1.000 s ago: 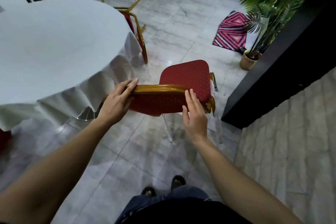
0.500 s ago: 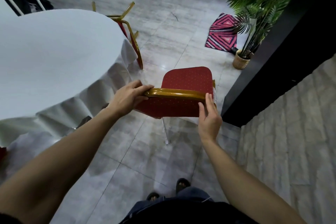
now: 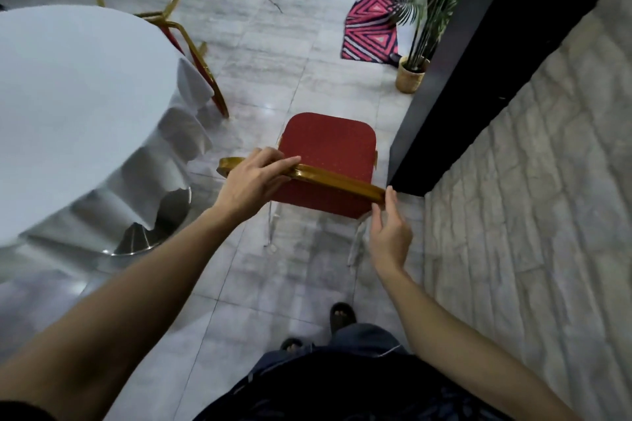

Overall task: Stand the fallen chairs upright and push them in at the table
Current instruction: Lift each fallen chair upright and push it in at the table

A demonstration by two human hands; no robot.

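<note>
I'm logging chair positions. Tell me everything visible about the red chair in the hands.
The red chair stands upright on the grey tiled floor, apart from the table, its seat toward the black wall. Red dotted fabric covers seat and back; the backrest rim is glossy gold, the legs pale. The left hand grips the top rail; the right hand, open, touches its right end.
</note>
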